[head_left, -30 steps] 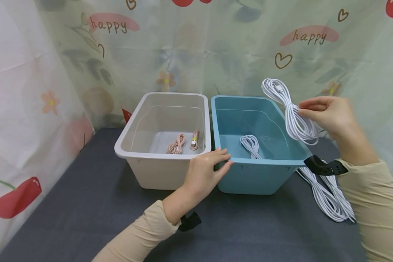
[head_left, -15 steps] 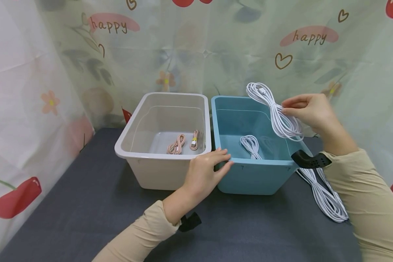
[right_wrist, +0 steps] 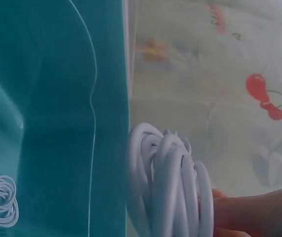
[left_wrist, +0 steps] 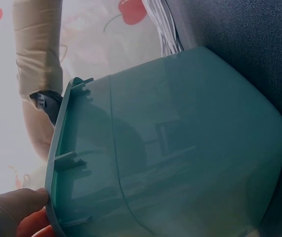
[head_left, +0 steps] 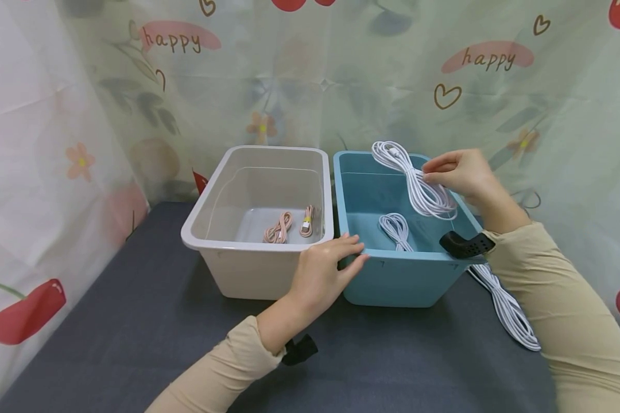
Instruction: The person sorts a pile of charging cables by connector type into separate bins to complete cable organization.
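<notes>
Printed fabric with cherries, hearts and the word "happy" hangs behind and to the left of a dark grey table (head_left: pixel 134 321). Two plastic bins stand side by side at the middle of it, their long walls just beside each other: a white bin (head_left: pixel 248 275) on the left and a blue bin (head_left: pixel 392 281) on the right.

On the floor of the white bin lie two small pink cable bundles (head_left: pixel 289 225), near its right wall. In the blue bin a small white coiled cable (head_left: pixel 395 228) rests on the bottom, toward the near wall.

The right hand (head_left: pixel 457 172) is raised over the far right part of the blue bin, above its rim. Its thumb and fingers pinch the waist of a white cable bundle (head_left: pixel 410 183), which hangs over the bin's open interior, one loop end pointing up and to the far left, the other drooping lower. In the right wrist view the same bundle (right_wrist: pixel 168 187) shows beside the bin's inner wall, with fingertips (right_wrist: pixel 239 212) pressed against it.

The left hand (head_left: pixel 322 269) rests on the near rim of the blue bin at its left corner, fingers loosely extended along the edge; the left wrist view shows fingertips (left_wrist: pixel 17 207) touching the rim.

More white cable (head_left: pixel 508 312) lies in long loops on the table to the right of the blue bin, partly hidden by the right sleeve.
</notes>
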`<state>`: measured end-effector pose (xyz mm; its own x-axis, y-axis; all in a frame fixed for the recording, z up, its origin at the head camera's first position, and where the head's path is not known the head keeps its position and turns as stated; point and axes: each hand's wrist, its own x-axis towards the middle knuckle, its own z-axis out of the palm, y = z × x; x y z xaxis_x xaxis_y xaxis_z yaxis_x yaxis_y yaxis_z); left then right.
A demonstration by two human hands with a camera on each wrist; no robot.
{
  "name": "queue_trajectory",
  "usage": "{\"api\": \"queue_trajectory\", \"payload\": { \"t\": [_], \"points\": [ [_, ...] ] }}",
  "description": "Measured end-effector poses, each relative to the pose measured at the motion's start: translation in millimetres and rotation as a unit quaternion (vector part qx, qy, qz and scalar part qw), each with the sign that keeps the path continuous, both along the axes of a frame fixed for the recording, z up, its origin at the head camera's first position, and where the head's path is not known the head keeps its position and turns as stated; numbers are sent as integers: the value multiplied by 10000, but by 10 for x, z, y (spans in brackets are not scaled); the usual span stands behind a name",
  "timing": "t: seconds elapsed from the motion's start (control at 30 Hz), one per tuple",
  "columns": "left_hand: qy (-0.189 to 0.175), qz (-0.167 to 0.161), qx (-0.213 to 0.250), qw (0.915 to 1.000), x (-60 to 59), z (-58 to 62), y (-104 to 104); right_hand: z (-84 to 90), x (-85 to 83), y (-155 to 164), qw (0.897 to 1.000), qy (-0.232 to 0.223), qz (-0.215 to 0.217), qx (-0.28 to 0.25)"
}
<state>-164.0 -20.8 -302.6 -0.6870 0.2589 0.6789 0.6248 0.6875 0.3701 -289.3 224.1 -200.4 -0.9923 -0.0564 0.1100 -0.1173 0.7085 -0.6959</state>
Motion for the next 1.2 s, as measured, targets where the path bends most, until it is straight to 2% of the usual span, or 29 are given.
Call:
{"api": "queue_trajectory", "payload": {
  "t": [0.63, 1.2],
  "points": [
    [43, -45, 51, 10000, -16, -4, -7, -100, -181, -238, 9992, -207, 292, 182],
    [-80, -67, 72, 9999, -7, -5, -4, -224, -285, -301, 9973, -608, 119, 394]
  ]
}}
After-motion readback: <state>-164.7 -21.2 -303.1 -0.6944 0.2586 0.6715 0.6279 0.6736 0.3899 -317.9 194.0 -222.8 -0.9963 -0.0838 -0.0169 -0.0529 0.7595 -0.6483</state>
